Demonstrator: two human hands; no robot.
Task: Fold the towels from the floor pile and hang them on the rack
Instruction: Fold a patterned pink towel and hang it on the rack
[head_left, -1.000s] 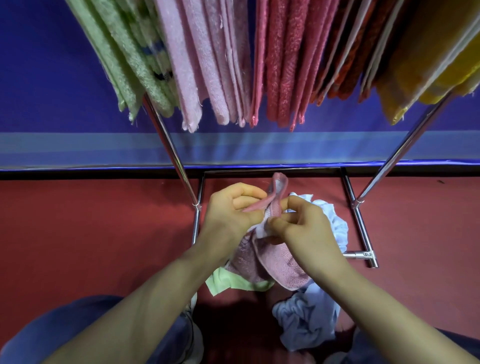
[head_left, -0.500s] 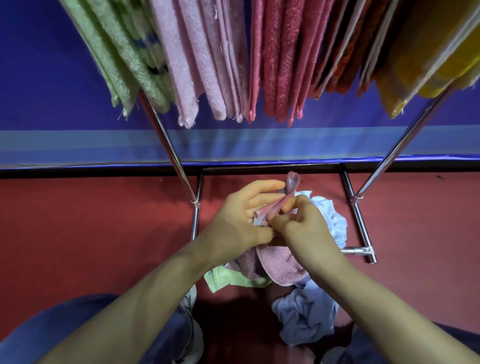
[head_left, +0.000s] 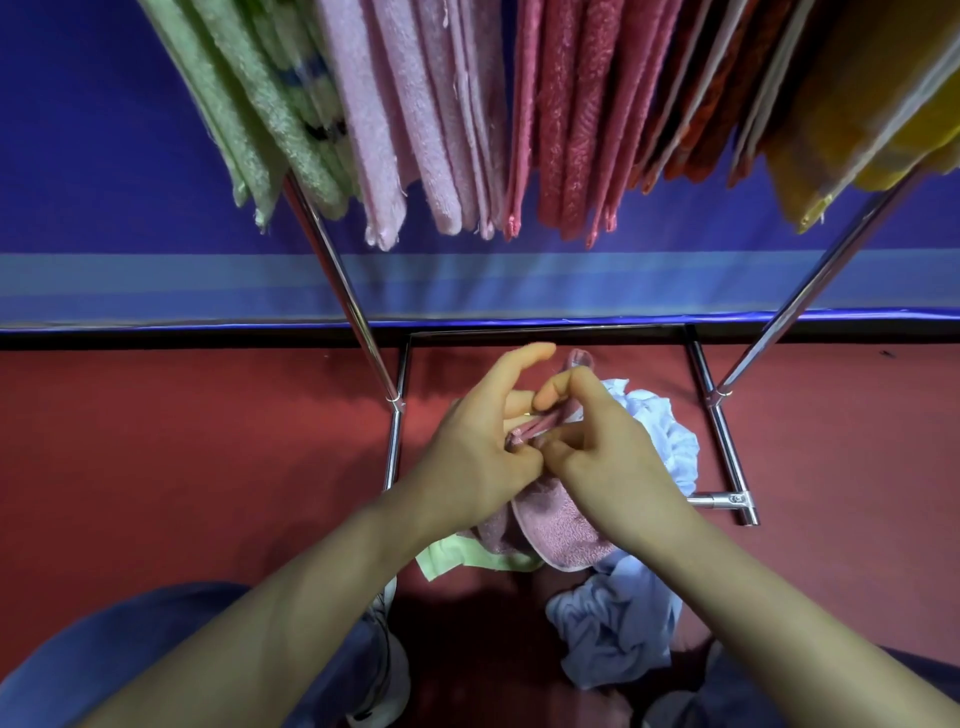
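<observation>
- Chrome rack (head_left: 340, 283) tubes slant across the view; folded green, pink, red and orange terry towels (head_left: 571, 119) hang from it, their tops cut off.
- Below the rack, the left hand (head_left: 478, 447) and right hand (head_left: 608, 452) each hold a fuzzy pink towel (head_left: 550, 525) in a narrow pinching grip, hiding most of its bunched edge.
- Beneath them on the red floor (head_left: 182, 441) lie crumpled pale blue cloths (head_left: 613, 634) and a lime towel (head_left: 452, 556), partly covered.
</observation>
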